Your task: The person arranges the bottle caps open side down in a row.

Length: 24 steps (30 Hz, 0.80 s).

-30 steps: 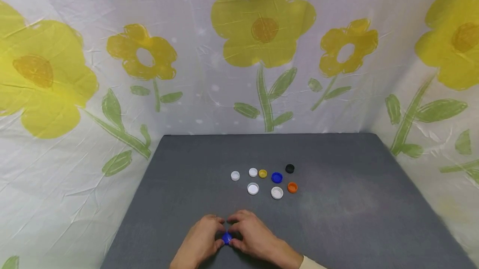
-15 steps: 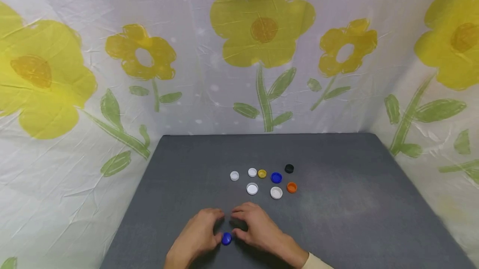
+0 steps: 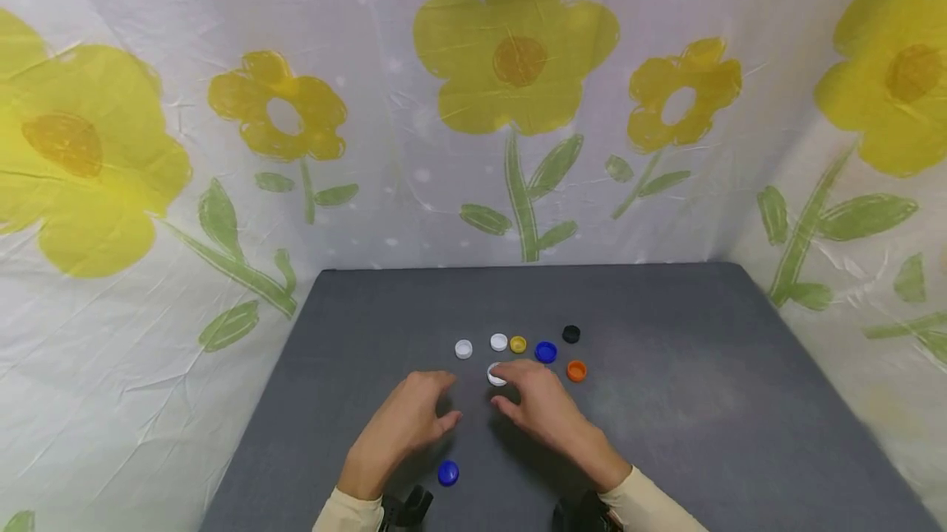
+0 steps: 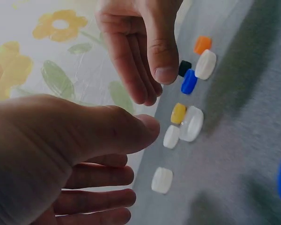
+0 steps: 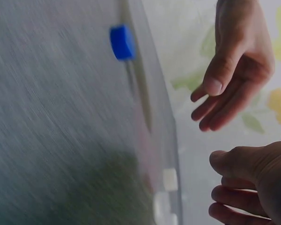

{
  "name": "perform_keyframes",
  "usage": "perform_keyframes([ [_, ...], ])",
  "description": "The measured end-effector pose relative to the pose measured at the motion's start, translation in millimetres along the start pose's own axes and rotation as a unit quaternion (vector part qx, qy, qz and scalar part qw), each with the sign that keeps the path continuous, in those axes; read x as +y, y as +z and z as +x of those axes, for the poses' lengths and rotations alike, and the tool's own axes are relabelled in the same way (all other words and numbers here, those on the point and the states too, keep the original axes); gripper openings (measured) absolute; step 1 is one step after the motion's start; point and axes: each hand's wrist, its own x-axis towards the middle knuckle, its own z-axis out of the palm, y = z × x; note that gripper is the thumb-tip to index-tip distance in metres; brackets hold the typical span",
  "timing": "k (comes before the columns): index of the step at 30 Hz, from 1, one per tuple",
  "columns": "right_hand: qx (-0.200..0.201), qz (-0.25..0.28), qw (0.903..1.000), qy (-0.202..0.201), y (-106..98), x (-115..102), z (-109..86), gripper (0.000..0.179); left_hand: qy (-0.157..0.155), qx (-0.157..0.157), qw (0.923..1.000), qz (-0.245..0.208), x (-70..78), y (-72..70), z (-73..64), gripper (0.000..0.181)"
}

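Observation:
A blue bottle cap [image 3: 448, 473] lies on the dark table near its front, apart from both hands. My left hand [image 3: 405, 423] hovers beyond it to the left, fingers loosely bent and holding nothing. Over the cap group my right hand [image 3: 546, 413] reaches, its fingers apart and nothing seen in them. Its fingertips partly cover a white cap [image 3: 494, 378] in the head view. Another large white cap [image 4: 205, 64] is hidden behind that hand there but shows in the left wrist view. The lone blue cap [image 5: 122, 42] also appears in the right wrist view.
Farther back lie two small white caps [image 3: 463, 349], a yellow cap [image 3: 518, 344], a second blue cap [image 3: 546, 352], a black cap [image 3: 571, 334] and an orange cap [image 3: 576, 371]. A flower-printed curtain [image 3: 399, 211] stands behind the grey table [image 3: 666, 433].
Both hands have let go of the near blue cap, which stays put. They have moved away from the person, the right hand farther, over the white caps.

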Motion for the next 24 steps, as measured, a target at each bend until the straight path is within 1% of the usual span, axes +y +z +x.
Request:
perform_keyframes([
  [3, 0.008, 0.000, 0.9999, 0.013, -3.7, 8.9, 5.4, 0.035, 0.016, 0.007, 0.9998, 0.006, 0.4, 0.1, 12.3, 0.033],
  [6, 0.013, -0.002, 0.9996, 0.027, -7.4, 15.1, 9.8, 0.034, 0.020, 0.007, 0.9996, 0.016, 1.0, 1.9, 23.8, 0.031],
  [9, 0.005, -0.010, 0.9989, 0.046, -9.3, 19.5, 13.3, 0.037, 0.015, -0.008, 0.9997, 0.017, 1.8, 4.7, 33.9, 0.034],
  [13, -0.012, -0.016, 0.9974, 0.069, -8.4, 23.9, 15.1, 0.039, -0.007, -0.035, 0.9992, 0.016, 2.2, 10.9, 45.2, 0.041],
  [16, -0.020, -0.019, 0.9965, 0.080, -5.8, 26.9, 15.6, 0.040, -0.020, -0.048, 0.9985, 0.016, 1.1, 16.8, 52.7, 0.040],
  [19, -0.027, -0.030, 0.9956, 0.084, -2.4, 30.0, 16.6, 0.039, -0.021, -0.055, 0.9981, 0.018, -1.1, 22.9, 59.6, 0.036],
  [24, -0.037, -0.037, 0.9956, 0.077, 2.6, 34.8, 18.1, 0.032, -0.007, -0.065, 0.9973, 0.032, -4.1, 33.9, 68.7, 0.025],
])
